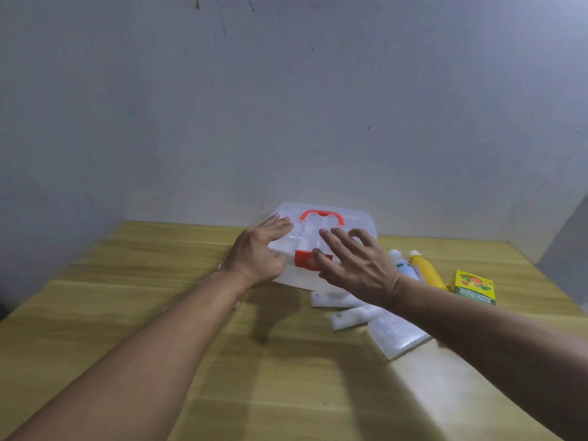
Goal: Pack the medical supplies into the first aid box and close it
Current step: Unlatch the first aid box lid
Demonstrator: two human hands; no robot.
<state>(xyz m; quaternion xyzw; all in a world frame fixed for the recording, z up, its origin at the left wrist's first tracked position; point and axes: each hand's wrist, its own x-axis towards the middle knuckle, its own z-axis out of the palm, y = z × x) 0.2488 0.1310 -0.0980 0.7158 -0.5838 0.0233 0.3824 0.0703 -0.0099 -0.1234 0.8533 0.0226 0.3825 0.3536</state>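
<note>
A translucent white first aid box (356, 222) with a red handle (321, 215) and a red front latch (304, 260) stands on the wooden table (127, 297) near the wall, lid down. My left hand (257, 253) rests on the box's left side with fingers spread. My right hand (353, 265) hovers over the box's front right, fingers apart, thumb at the latch. Right of the box lie a white bottle (402, 265), a yellow bottle (428, 270), a green-and-yellow carton (474, 287), two white tubes (343, 300) and a clear plastic packet (399, 335).
A grey wall (286, 106) rises right behind the table's far edge. The supplies crowd the table's right half.
</note>
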